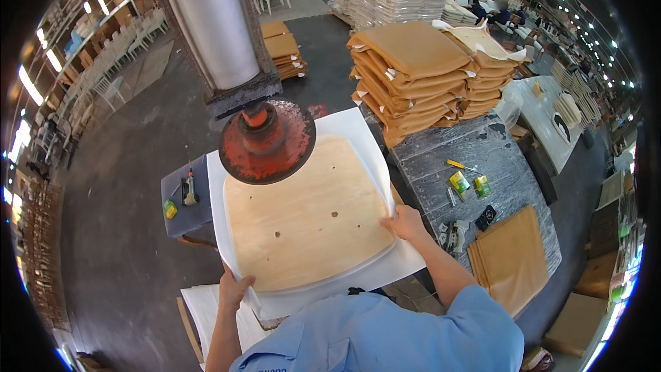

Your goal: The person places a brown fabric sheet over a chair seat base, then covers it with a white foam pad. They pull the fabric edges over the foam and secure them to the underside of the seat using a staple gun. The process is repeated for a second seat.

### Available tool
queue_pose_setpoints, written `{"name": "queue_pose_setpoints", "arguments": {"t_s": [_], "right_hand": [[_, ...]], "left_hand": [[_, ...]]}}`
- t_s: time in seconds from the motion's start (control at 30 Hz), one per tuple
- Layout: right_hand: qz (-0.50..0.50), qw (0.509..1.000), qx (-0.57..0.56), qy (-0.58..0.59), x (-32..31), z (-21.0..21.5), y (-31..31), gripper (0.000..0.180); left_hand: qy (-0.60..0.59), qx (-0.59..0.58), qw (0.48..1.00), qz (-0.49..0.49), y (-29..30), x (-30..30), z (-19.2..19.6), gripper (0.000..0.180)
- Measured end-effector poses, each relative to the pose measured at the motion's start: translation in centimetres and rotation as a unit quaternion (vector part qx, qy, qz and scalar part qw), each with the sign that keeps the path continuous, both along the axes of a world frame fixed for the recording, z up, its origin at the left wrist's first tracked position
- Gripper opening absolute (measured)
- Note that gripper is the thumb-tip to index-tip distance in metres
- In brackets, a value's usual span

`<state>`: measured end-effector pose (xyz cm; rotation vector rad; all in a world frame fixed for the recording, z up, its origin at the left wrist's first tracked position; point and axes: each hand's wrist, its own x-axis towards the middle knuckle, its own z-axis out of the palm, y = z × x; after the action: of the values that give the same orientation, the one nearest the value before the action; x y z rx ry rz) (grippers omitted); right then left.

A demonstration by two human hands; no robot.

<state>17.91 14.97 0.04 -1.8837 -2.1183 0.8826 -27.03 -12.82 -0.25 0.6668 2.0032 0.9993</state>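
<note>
In front of me lies a pale plywood seat panel (310,234) with rounded corners and several small holes. Under it a white sheet (410,260) sticks out on all sides. My left hand (235,288) grips the near left corner, thumb on top and fingers hidden beneath. At the right edge my right hand (406,224) pinches panel and sheet together, its thumb on the wood. Over the panel's far left part hangs a worn red round press plate (267,146), which hides that corner. Whether it touches the wood I cannot tell.
At the right, a wrapped table (482,145) bears a tall stack of tan covers (413,62), a folded tan cover (509,255), a staple gun (454,235) and small boxes (460,182). Left, a grey-blue surface (180,217) holds another staple gun (189,189). A metal column (213,27) stands behind.
</note>
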Motion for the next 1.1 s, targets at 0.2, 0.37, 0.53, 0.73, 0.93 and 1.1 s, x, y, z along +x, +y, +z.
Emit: {"name": "queue_pose_setpoints", "arguments": {"t_s": [0.2, 0.37, 0.53, 0.73, 0.93, 1.1], "right_hand": [[0.000, 0.999, -0.039, -0.021, -2.4, 3.3, -0.8, 0.052], [0.015, 0.992, 0.034, -0.121, -1.5, 1.3, -1.2, 0.060], [0.074, 0.974, 0.162, -0.141, 0.1, -2.0, -0.3, 0.061], [-0.061, 0.988, -0.022, 0.143, 3.7, -4.9, 1.8, 0.041], [-0.158, 0.933, -0.090, 0.310, 3.4, -5.2, 4.4, 0.023], [-0.149, 0.980, -0.094, 0.089, 1.9, -4.1, 5.3, 0.019]], "left_hand": [[0.204, -0.144, 0.961, -0.114, -0.2, -2.0, 0.0, 0.046], [0.357, -0.193, 0.910, -0.086, -0.4, -0.8, 0.4, 0.072], [0.129, -0.133, 0.981, -0.059, -2.1, -2.9, 0.5, 0.084], [0.085, -0.108, 0.990, 0.011, -1.3, -2.4, 0.9, 0.069], [-0.103, 0.005, 0.986, 0.130, -1.1, -2.4, -1.3, 0.050], [-0.055, -0.011, 0.992, 0.114, -0.2, -2.2, -1.4, 0.047]]}}
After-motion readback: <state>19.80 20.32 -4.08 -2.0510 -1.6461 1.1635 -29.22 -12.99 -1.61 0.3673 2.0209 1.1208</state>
